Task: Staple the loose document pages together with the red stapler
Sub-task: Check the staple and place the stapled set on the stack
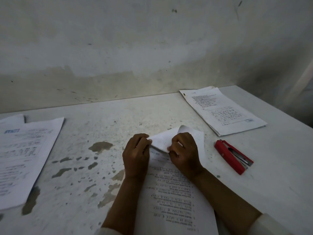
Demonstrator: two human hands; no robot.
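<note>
Three sets of white printed paper lie on the worn, paint-chipped white surface (105, 126): one stack of printed sheets (25, 156) at the left edge, one stack of printed sheets (223, 111) at the far right near the stained wall (135, 48), and the loose white document pages (172, 194) in the middle, directly before the person. One red stapler with a metal magazine (232, 156) rests on the surface just right of the middle pages, apart from both hands. Its long axis runs diagonally, from far-left to near-right, and it lies on its side with the metal parts showing toward the near-right end. The document's long axis runs from the near edge away toward the wall, leaning slightly left; its print reads upside down from the camera. The left hand (136, 155) and the right hand (184, 153) sit side by side at the far end of the pages, fingers curled, each pinching the folded-over top corner (160, 141), which is raised and turned back into a triangular flap. Both forearms extend from pale sleeves (269, 224) at the bottom edge.
</note>
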